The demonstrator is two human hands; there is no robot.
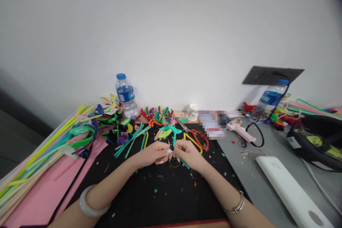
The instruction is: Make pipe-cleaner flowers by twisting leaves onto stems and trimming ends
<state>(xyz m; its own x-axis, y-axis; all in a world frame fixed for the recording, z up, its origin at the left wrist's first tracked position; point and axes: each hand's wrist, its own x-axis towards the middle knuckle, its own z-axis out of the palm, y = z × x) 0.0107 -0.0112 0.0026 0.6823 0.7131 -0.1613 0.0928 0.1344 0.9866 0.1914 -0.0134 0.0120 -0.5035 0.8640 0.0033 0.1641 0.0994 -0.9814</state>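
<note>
Stem of teal fuzz pointing to twelve, pinched with a small black piece between fingertips of left hand and right hand at the dial's centre. Close by on the worktop, loose green stems at ten, scissors at one; farther out, water bottle at eleven, pink glue gun past two.
</note>
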